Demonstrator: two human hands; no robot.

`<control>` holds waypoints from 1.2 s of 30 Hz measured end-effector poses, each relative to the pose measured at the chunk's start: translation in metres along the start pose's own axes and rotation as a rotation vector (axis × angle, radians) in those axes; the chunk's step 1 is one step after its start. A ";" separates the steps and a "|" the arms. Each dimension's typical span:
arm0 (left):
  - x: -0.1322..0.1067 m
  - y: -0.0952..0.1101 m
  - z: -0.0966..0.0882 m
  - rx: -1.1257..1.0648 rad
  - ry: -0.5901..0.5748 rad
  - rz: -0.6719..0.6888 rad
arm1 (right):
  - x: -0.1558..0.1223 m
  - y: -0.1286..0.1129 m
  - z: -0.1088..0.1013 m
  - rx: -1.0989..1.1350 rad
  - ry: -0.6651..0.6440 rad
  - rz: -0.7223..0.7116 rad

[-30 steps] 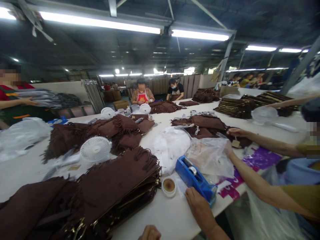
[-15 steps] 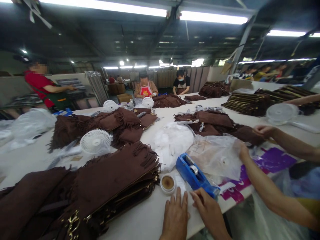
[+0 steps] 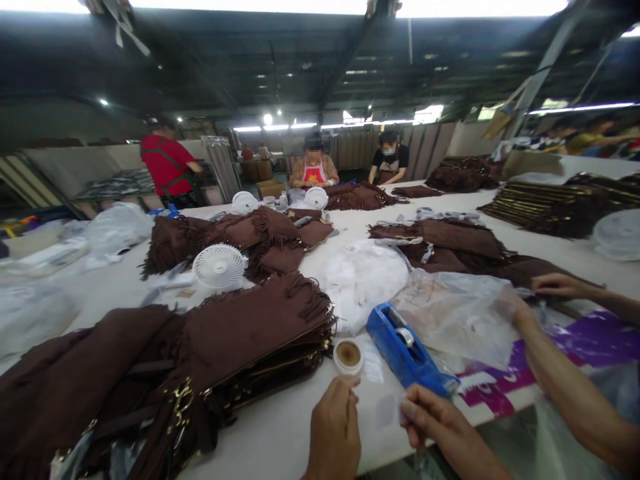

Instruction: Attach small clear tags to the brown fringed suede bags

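Observation:
My left hand (image 3: 334, 427) is closed, fingertips pressed together just below a small round white tub (image 3: 349, 357) with brown contents. Whatever it may hold is too small to make out. My right hand (image 3: 443, 423) pinches the edge of what looks like a small clear plastic piece (image 3: 387, 410), low over the white table (image 3: 280, 440). Beyond the right hand lies a blue tape dispenser (image 3: 410, 353), angled across the table. Thin white sheets (image 3: 367, 277) are heaped behind the tub.
Brown fringed bags (image 3: 250, 327) with gold chains are stacked at left; more brown pieces (image 3: 445, 243) lie farther back. A white fan (image 3: 220, 267) lies behind the stack. At right, a co-worker's arms (image 3: 565, 373) reach over a clear plastic bag (image 3: 455, 313) and purple packaging (image 3: 585, 340).
My left hand has gone from lying flat with fingers spread to closed fingertips. My right hand has shifted slightly right, still pinching. The view has turned left; the person in red now faces away.

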State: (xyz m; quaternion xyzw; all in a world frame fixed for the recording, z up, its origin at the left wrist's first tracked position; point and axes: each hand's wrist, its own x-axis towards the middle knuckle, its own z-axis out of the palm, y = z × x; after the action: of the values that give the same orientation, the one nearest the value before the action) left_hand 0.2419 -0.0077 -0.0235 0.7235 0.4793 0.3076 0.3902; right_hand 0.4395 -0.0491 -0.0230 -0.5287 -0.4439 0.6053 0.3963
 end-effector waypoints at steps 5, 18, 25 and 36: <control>-0.008 0.001 -0.024 -0.589 -0.255 -0.196 | 0.001 -0.019 0.033 -0.189 -0.208 -0.054; -0.034 -0.053 -0.046 -0.719 0.085 -0.463 | 0.090 0.024 0.044 -1.412 0.323 -0.583; -0.069 -0.053 -0.094 -0.664 0.325 -0.394 | 0.098 0.022 0.043 -1.343 0.339 -0.667; -0.121 -0.049 -0.145 -0.342 0.397 -0.278 | 0.044 -0.025 0.210 -0.008 -0.206 -0.035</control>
State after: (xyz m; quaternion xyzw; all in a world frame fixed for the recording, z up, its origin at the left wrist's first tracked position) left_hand 0.0584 -0.0704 -0.0009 0.5005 0.5819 0.4631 0.4433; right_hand 0.2258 -0.0253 -0.0017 -0.4572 -0.4939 0.6478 0.3568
